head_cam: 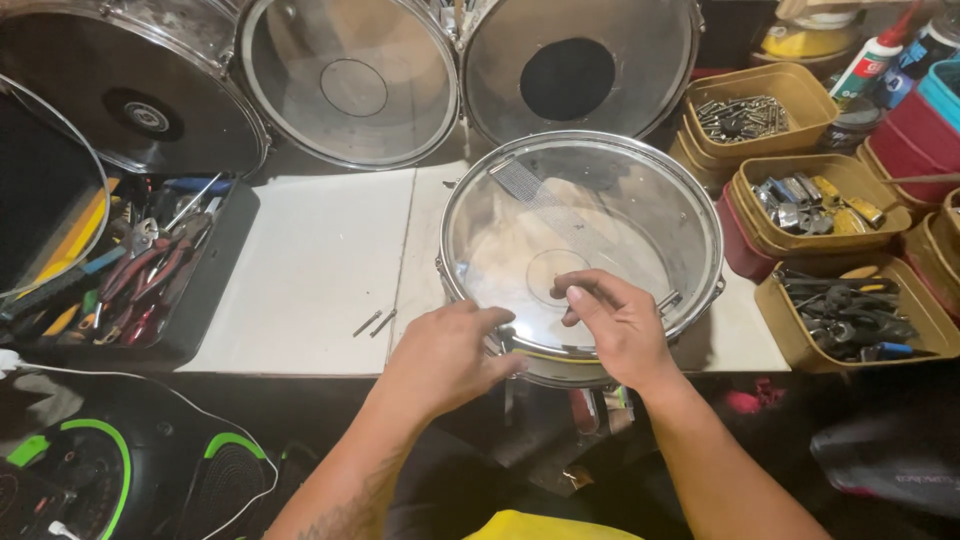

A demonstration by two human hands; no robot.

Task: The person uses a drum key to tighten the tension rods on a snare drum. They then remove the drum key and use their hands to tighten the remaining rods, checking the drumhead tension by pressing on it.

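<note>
Fingers of left hand gripping drum rim at bench front edge, steadying; right hand pinching, contents untellable.

Four drums show: one snare drum lying on the worktop and three larger drums leaning behind it. Two small metal rods lie on the worktop. Four tan tubs of hardware sit at right, one dark tool tray at left. Two hands appear.
</note>
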